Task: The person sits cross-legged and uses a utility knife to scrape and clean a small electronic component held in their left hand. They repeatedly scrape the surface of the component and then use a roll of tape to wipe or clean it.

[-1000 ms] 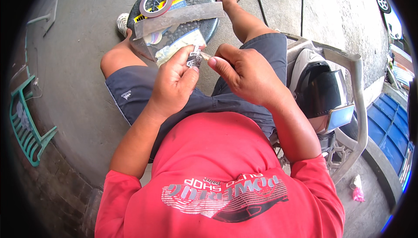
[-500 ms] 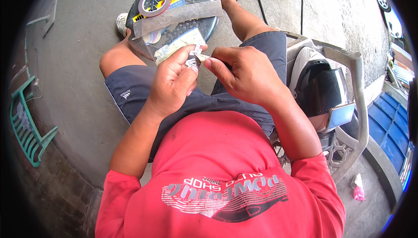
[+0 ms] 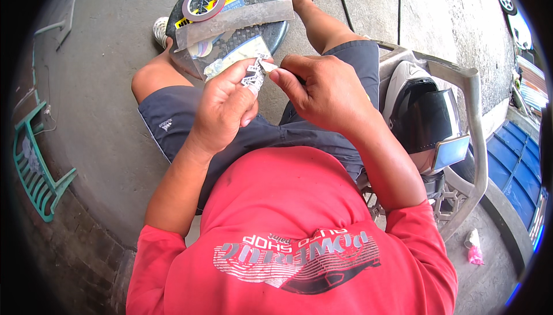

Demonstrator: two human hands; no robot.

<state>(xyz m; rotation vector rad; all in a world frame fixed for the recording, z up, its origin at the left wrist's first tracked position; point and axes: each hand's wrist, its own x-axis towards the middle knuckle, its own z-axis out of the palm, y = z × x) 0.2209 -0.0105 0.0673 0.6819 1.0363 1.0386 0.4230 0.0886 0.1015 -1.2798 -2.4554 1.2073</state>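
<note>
Over my lap, my left hand [image 3: 224,105] pinches a small white cut-out piece [image 3: 252,78] with dark markings between thumb and fingers. My right hand [image 3: 328,90] is closed, thumb against forefinger, on a small thin pointed blade [image 3: 268,67]. The blade's tip touches or nearly touches the upper part of the white piece; the gap is too small to tell. Just beyond my left hand, a clear plastic sheet with printed paper [image 3: 245,53] lies on a round black stool [image 3: 276,33].
On the stool are a roll of tape [image 3: 221,1] and a long translucent strip [image 3: 239,20]. A helmet [image 3: 423,113] with a phone [image 3: 451,155] against it sits on a chair [image 3: 477,125] at my right. A green plastic chair [image 3: 49,185] stands far left.
My left hand has turned the white piece slightly, so more of it shows between the fingers. The right hand and blade have shifted only a little.
</note>
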